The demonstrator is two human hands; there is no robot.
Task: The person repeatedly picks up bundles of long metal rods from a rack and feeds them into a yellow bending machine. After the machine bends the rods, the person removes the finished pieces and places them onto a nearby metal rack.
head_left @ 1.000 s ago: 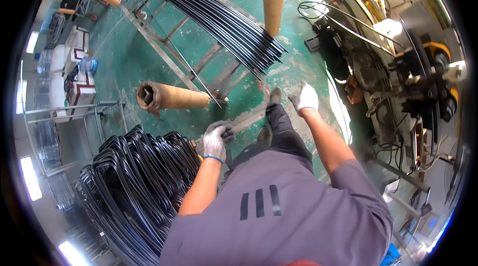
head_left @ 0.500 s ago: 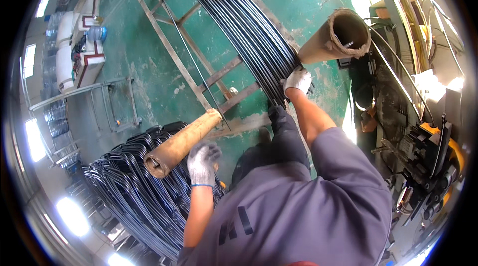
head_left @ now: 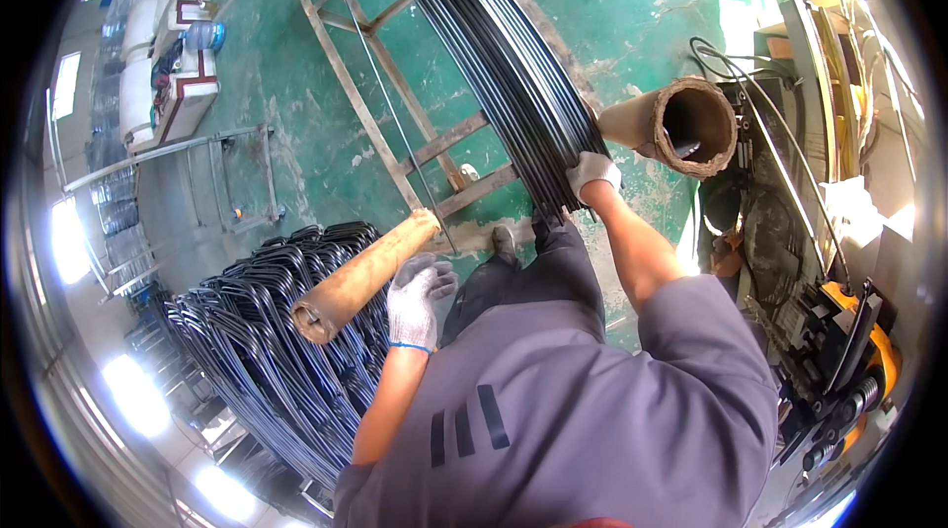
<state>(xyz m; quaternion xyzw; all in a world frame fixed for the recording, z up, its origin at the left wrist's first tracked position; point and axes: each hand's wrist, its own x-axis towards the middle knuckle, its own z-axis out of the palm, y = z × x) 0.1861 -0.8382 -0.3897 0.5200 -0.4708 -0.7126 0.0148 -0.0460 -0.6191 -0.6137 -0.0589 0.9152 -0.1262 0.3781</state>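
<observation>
- Black rods [head_left: 513,74] are seen in the head view, bundled side by side; their near ends are found under and just left of the right hand [head_left: 594,172], and from there the bundle is stretched away, ahead and leftward.
- The right hand, in a white glove, is laid on the right edge of the bundle. Its fingertips are partly hidden, so how far it is closed, and whether any rod is gripped, cannot be told.
- The left hand [head_left: 419,301], gloved too, is held with its fingers loosely bent and unclenched; nothing is seen in its grasp.
- A brown tube [head_left: 360,276] is set just ahead and left of the left hand; whether it is touched by the glove cannot be made out.
- Another tube [head_left: 627,121] is placed ahead and right of the right hand, beside the rods, its hollow end turned rightward.
- The rods are borne by a frame [head_left: 446,141], whose crossbars are seen ahead of the left hand.
- Bent bars [head_left: 267,330], also black, are heaped left of the left hand, partly covered by the first tube.
- White boxes [head_left: 188,111] are stood well ahead and left of the left hand.
- Yellow-and-black machinery [head_left: 849,370] is placed well right of the right hand.
</observation>
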